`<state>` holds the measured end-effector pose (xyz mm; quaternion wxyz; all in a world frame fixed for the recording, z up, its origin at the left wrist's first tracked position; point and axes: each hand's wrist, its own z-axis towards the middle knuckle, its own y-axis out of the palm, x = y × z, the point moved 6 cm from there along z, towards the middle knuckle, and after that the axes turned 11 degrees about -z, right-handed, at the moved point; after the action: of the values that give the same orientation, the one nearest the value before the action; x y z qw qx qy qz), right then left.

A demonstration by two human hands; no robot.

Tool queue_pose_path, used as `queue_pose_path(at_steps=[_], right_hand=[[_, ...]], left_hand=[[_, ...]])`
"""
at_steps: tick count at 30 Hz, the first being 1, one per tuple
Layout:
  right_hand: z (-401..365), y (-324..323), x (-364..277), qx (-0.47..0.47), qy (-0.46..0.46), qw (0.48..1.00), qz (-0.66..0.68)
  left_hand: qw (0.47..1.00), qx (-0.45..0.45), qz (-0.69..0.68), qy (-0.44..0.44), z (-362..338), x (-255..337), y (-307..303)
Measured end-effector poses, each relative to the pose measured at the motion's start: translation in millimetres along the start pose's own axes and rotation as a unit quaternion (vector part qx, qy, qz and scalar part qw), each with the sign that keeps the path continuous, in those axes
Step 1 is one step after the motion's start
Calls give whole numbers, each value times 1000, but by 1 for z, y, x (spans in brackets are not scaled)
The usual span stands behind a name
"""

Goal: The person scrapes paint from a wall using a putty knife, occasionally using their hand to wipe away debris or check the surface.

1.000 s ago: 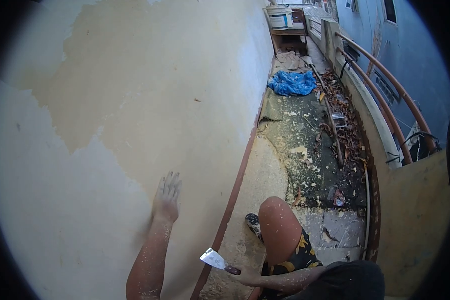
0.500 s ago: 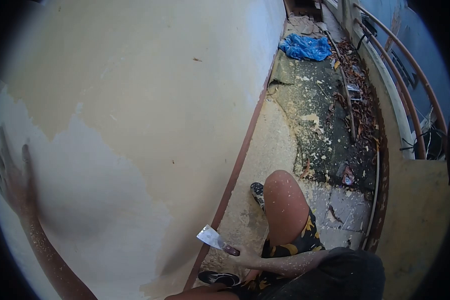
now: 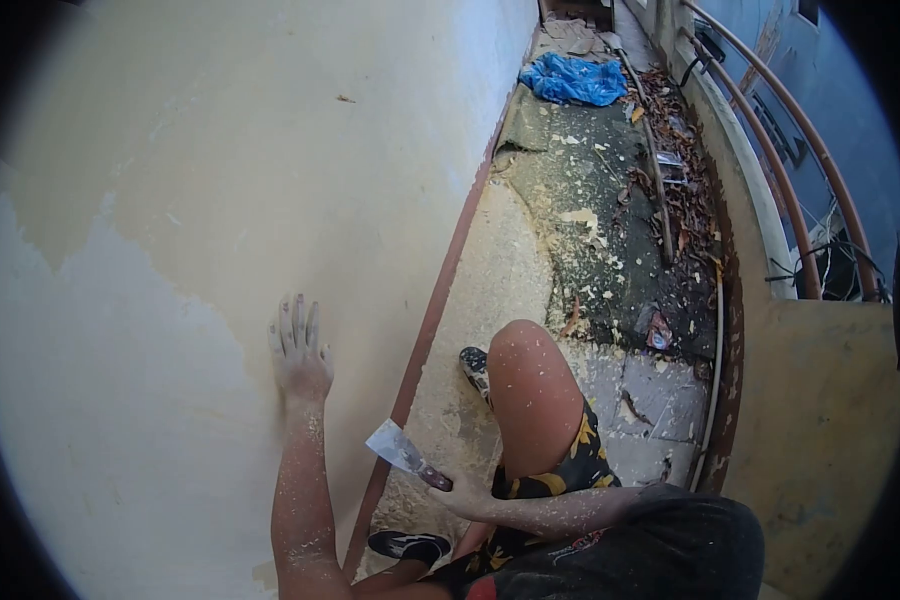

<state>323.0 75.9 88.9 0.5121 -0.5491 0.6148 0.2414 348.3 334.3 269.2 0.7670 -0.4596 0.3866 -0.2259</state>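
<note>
Where our view begins, at about six o'clock, we see the right hand (image 3: pixel 465 492) closed around the dark handle of a putty knife (image 3: pixel 402 452), whose pale blade points toward ten o'clock and hangs free, just short of the wall (image 3: pixel 220 150). A reddish print on the dark shirt (image 3: pixel 660 550) sits at five o'clock, too blurred for us to read. At seven o'clock a black shoe (image 3: pixel 407 545) rests on the floor by the red-brown skirting stripe (image 3: pixel 440 290). Near the centre the bare knee (image 3: pixel 525 370), speckled with flakes, rises above yellow-patterned shorts (image 3: pixel 560 475), with a second shoe (image 3: pixel 475 365) just beside it at nine o'clock of the knee.

At eight o'clock the left hand (image 3: pixel 300 355) lies flat against the wall, palm down, fingers straight and close together, pointing to twelve; it holds nothing. It rests on the yellowish scraped area, next to the paler coat on its nine o'clock side.

Farther out, pale paint flakes (image 3: pixel 510 260) cover the floor along the wall. At three o'clock lies a small crushed wrapper (image 3: pixel 658 335), its marking unreadable. Dry leaves (image 3: pixel 680 190) gather at one o'clock under the brown railing (image 3: pixel 800 160), and a blue tarp (image 3: pixel 573 80) lies crumpled at twelve.
</note>
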Motion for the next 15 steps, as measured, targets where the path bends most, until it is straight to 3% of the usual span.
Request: queue_pose_path(at_steps=[2, 5, 8, 9, 10, 11, 13, 14, 15], right_hand=[[0, -8, 1, 31, -6, 1000, -3], [2, -15, 10, 33, 16, 999, 33], [-2, -25, 3, 11, 36, 997, 70], [-1, -23, 3, 10, 28, 997, 67], [-3, -17, 3, -23, 26, 998, 49], [-5, -18, 0, -20, 25, 997, 74], [-9, -12, -3, -40, 24, 994, 103], [-12, -5, -5, -63, 25, 992, 109], [-16, 1, -10, -90, 43, 987, 123]], left_hand=[[997, -65, 36, 14, -57, 11, 54], [970, -242, -21, -21, -161, 28, 111], [857, -494, -74, -123, -265, 65, 127], [846, -505, -84, -151, -291, 65, 132], [774, -547, -264, -177, -322, 81, 144], [674, -559, -439, -201, -355, 102, 149], [718, -339, -538, -283, -382, 104, 138], [676, -349, -524, -383, -367, 96, 97], [677, -327, -525, -398, -368, 91, 91]])
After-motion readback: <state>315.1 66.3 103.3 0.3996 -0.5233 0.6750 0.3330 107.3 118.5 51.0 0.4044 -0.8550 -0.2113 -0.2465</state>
